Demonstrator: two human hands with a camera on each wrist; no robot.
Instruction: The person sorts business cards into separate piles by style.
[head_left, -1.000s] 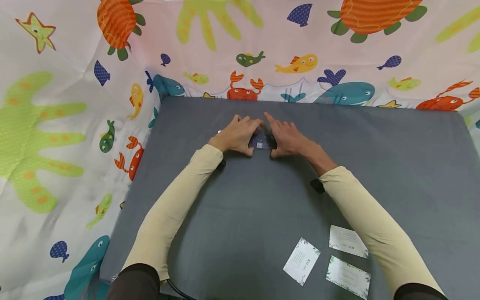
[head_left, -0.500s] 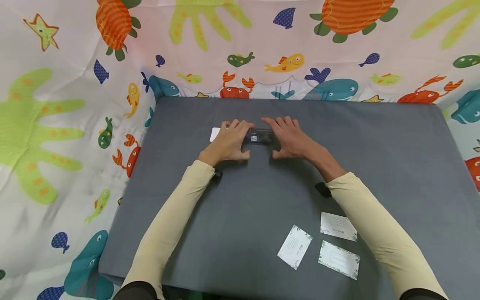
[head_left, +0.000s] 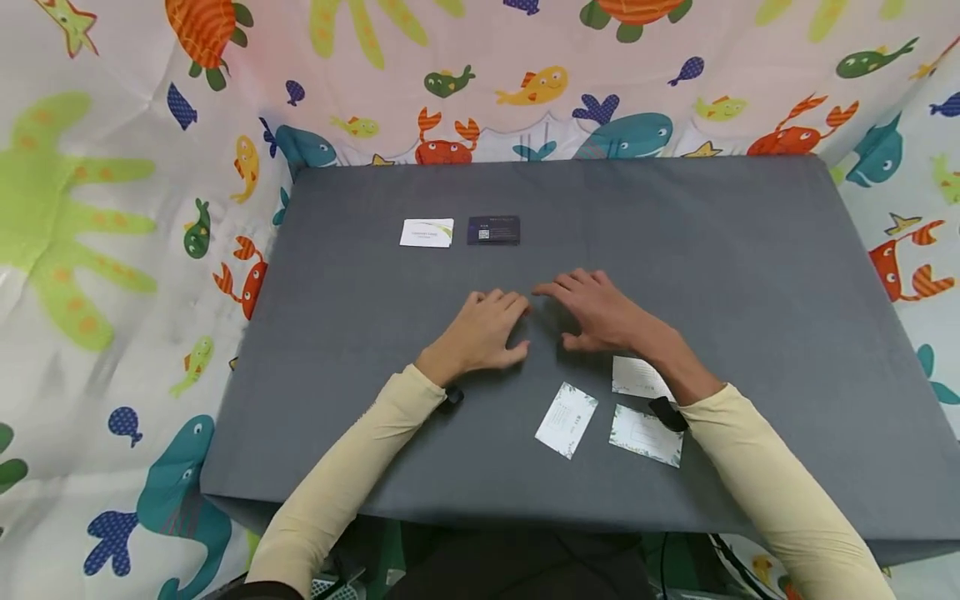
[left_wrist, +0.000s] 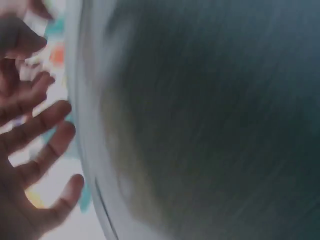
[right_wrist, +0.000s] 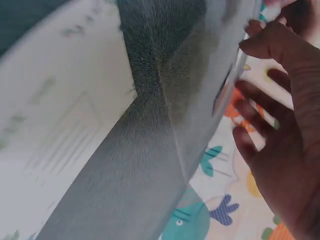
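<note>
My left hand (head_left: 483,333) is over the middle of the grey table, fingers loosely bent and holding nothing. Facing it, my right hand (head_left: 603,315) also holds nothing. Beyond both hands lie a white business card stack (head_left: 427,233) and, to its right with a gap, a dark business card stack (head_left: 493,231) bearing a small QR code. Closer to me are three white cards with leafy borders: a tilted card (head_left: 567,420), an upper card (head_left: 633,375) partly under my right forearm, and a lower card (head_left: 641,433) partly hidden by the wrist camera. Both wrist views show spread fingers.
The grey table (head_left: 360,317) ends at a front edge near my body. A sea-animal printed sheet (head_left: 525,50) stands behind it and along the left and right sides. A black camera (head_left: 667,413) sits at my right wrist.
Both hands have let go of the dark card stack and drawn back toward me. The dark and white stacks now show uncovered. The head view has shifted, so more of the front edge shows.
</note>
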